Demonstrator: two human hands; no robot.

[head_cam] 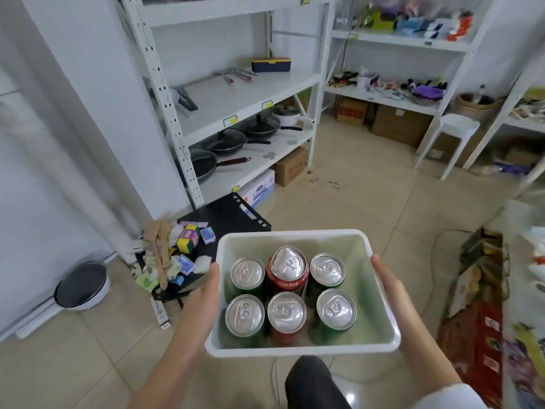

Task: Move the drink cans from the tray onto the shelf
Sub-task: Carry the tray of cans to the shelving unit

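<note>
I hold a white plastic tray [295,233] in front of me, above the floor. My left hand [203,293] grips its left rim and my right hand [386,286] grips its right rim. Inside stand several drink cans in two rows: green cans [247,273] at the corners and red cans [289,265] in the middle. The white metal shelf [244,95] stands ahead to the left, well beyond the tray.
The shelf's middle board holds tongs and a dark box [270,64]; pans [227,140] lie on the board below. A black crate [227,215] with small packets sits on the floor at the left, beside a round bin [81,283]. More shelving [398,42], cardboard boxes and a white stool [455,125] stand at the back right.
</note>
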